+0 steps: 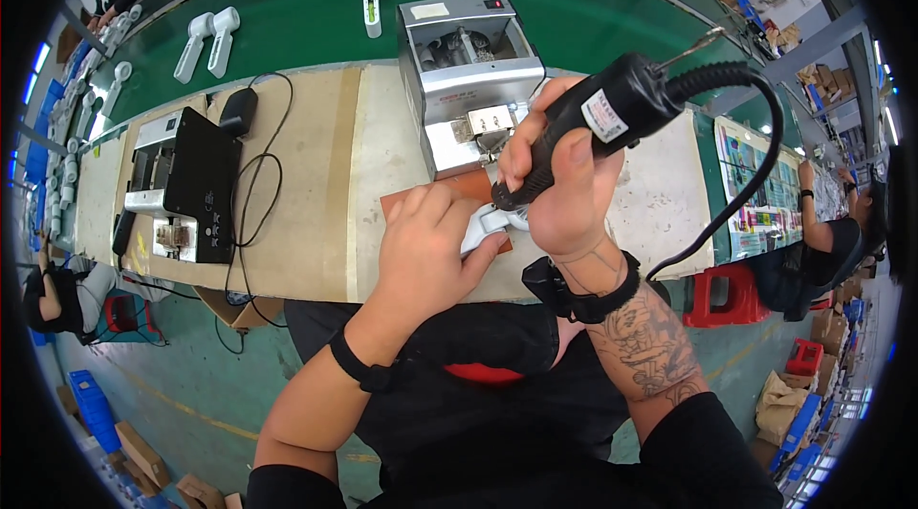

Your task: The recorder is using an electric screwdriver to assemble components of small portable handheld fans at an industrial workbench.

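My right hand [574,208] is wrapped round a black electric screwdriver [622,112], which is tilted with its nose pointing down and left and its cable end up to the right. Below that nose lies a white plastic housing [485,225], partly covered by both hands. My left hand [428,239] grips it from the left, thumb along its near side. The housing rests at a reddish-brown mat [467,187]. Whether the screwdriver's bit touches the housing is hidden. Just beyond my hands stands a grey screw feeder [469,78] with loose screws in its tray.
A second, black-sided screw feeder [196,188] and a black power adapter [239,112] with a looping cord sit on the left. White fan-shaped housings [220,40] lie on the green conveyor belt [306,11]. The screwdriver's black cable [770,165] arcs on the right. Other people work at both sides.
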Demonstrator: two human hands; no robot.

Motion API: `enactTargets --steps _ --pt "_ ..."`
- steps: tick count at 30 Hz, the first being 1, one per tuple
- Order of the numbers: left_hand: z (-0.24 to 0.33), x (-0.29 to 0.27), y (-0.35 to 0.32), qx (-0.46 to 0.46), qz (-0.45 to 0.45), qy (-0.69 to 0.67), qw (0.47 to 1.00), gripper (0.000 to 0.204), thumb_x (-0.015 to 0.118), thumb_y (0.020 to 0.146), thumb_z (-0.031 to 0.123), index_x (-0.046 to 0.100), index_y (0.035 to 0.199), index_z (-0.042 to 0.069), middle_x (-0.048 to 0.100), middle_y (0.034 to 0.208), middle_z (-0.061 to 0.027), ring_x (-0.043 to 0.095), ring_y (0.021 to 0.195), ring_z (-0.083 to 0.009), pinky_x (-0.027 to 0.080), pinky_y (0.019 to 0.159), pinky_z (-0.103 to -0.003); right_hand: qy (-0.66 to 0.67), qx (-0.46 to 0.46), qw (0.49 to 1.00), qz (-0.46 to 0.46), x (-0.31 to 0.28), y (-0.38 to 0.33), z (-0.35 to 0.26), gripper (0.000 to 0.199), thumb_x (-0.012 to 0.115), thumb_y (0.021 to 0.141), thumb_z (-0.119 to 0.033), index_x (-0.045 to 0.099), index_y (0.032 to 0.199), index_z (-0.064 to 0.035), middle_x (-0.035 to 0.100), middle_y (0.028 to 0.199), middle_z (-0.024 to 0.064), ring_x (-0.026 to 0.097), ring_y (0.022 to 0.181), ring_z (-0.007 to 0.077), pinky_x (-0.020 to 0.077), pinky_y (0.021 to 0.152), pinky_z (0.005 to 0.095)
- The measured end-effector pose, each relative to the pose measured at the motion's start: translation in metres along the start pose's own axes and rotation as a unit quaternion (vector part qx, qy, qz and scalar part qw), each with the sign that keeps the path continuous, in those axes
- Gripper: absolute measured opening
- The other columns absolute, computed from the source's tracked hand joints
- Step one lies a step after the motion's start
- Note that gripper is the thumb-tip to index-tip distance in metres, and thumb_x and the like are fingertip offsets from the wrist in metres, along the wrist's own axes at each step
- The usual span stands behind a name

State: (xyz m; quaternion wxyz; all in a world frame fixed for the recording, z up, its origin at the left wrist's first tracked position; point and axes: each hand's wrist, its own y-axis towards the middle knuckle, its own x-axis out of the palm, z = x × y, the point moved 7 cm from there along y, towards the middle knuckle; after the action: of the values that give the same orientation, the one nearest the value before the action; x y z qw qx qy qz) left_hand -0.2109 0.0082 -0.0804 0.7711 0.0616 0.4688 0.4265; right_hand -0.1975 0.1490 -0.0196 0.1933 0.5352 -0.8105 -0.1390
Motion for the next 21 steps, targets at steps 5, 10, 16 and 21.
enactTargets --steps 5,10,16,21 --pt "0.003 -0.001 0.004 0.009 0.01 -0.001 1.0 0.039 0.086 0.076 0.026 0.071 0.105 0.005 0.063 0.102 -0.011 0.061 0.097 -0.0344 0.047 0.083 -0.044 0.045 0.009 0.999 -0.02 0.005 -0.002 0.001 0.074 0.078 0.084 -0.066 0.045 0.115 -0.0079 0.053 0.068 0.0037 0.051 0.057 0.0122 0.0446 0.055 0.0273" --pt "0.006 -0.005 0.004 0.014 0.015 -0.004 1.0 0.039 0.086 0.075 0.026 0.07 0.104 0.005 0.064 0.102 -0.0115 0.061 0.097 -0.035 0.047 0.084 -0.044 0.063 0.04 0.995 -0.064 0.012 -0.005 0.007 0.074 0.085 0.079 -0.062 0.048 0.112 -0.0072 0.056 0.069 0.0034 0.053 0.06 0.0099 0.0435 0.055 0.0246" --pt "0.001 -0.004 -0.003 -0.011 0.002 0.0 1.0 0.037 0.084 0.079 0.024 0.071 0.108 0.006 0.066 0.105 -0.0107 0.062 0.094 -0.0339 0.047 0.084 -0.043 0.03 -0.065 0.997 -0.017 0.006 0.025 -0.02 0.066 0.064 0.096 -0.064 0.049 0.118 -0.0034 0.056 0.068 0.0054 0.054 0.057 0.0143 0.0473 0.055 0.0302" --pt "0.003 -0.003 -0.001 -0.012 0.012 -0.009 1.0 0.031 0.083 0.079 0.024 0.072 0.102 0.007 0.066 0.102 -0.0098 0.062 0.093 -0.0335 0.047 0.083 -0.043 0.025 -0.09 0.995 0.028 -0.002 0.051 -0.014 0.059 0.06 0.101 -0.058 0.049 0.117 -0.0026 0.054 0.069 0.0059 0.053 0.057 0.0145 0.0476 0.057 0.031"
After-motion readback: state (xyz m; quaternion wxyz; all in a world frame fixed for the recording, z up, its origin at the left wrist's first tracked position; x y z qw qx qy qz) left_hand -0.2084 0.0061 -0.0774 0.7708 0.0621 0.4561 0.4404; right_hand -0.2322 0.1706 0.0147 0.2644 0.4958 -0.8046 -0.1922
